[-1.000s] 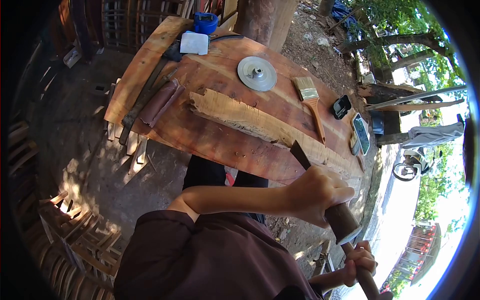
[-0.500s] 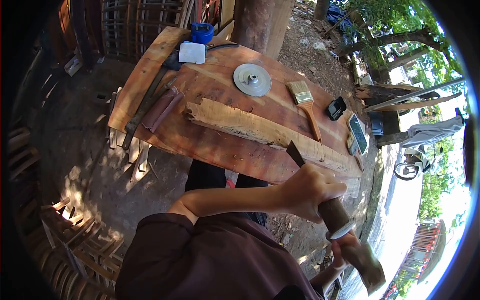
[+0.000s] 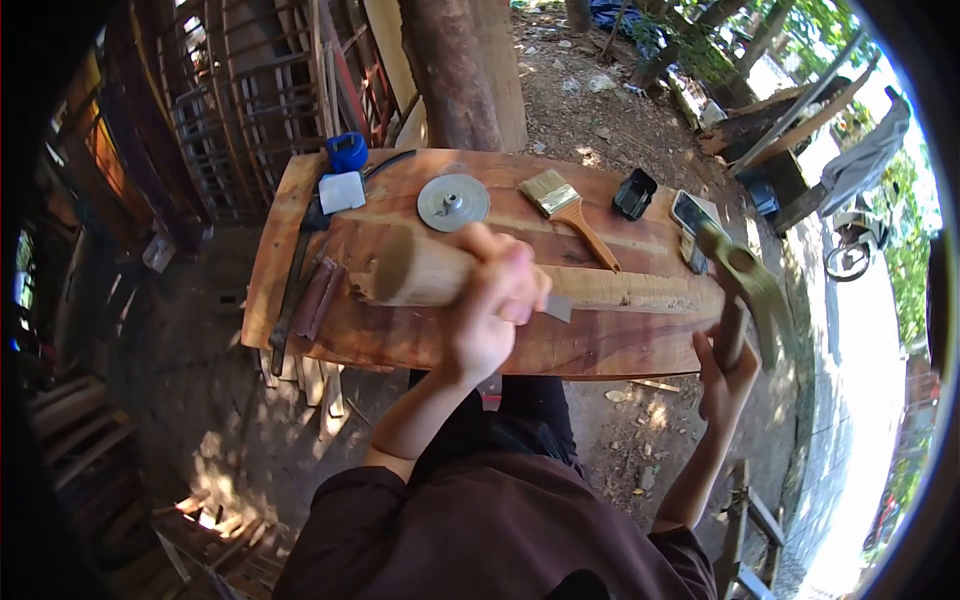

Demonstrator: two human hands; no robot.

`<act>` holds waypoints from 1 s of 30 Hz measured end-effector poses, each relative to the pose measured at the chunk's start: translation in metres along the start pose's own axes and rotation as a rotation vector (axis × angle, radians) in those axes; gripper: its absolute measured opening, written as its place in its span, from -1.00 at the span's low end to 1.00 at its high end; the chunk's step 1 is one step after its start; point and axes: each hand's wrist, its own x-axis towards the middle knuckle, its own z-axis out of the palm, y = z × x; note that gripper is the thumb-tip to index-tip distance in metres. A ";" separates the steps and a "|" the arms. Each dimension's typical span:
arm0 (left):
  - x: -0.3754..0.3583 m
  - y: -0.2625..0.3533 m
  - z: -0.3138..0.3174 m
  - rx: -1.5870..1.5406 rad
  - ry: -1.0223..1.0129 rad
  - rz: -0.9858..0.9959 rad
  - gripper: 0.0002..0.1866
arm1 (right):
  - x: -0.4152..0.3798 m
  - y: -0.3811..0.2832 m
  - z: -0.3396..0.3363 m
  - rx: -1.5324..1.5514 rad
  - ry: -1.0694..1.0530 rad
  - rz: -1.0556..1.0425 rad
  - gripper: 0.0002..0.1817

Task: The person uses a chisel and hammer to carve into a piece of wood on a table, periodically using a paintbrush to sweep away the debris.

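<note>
- Chisel (image 3: 412,268) in left hand (image 3: 497,290), fingers wrapped round it; handle end out left of fist, blade out right; motion blur.
- Hammer (image 3: 762,290) in right hand (image 3: 727,375), fist closed on handle, head above grip.
- Board (image 3: 640,290) behind and below chisel grip; blade contact can't tell.
- Table (image 3: 600,350) under board; disc (image 3: 470,195) and brush (image 3: 562,205) beyond left fist.
- Good handling, my judgement: firm wrap, knuckles clear of blade and handle end.

There's room between disc (image 3: 453,205) and brush (image 3: 568,214) — wooden strip (image 3: 640,289) crosses in front
</note>
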 end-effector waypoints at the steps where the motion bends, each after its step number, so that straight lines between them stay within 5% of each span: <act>1: 0.003 0.011 0.002 -0.025 0.036 0.020 -0.75 | 0.009 -0.006 0.007 -0.081 -0.033 0.012 -0.79; 8: -0.013 0.054 -0.004 0.259 0.055 0.310 -0.76 | 0.038 0.015 0.051 -0.203 -0.216 -0.059 -0.72; 12: -0.019 0.049 -0.015 0.286 -0.088 0.233 -0.76 | 0.039 0.020 0.055 -0.308 -0.311 0.005 -0.74; 30: 0.012 -0.011 -0.050 0.085 -0.157 0.113 -0.75 | 0.026 0.021 0.063 -0.265 -0.189 -0.069 -0.80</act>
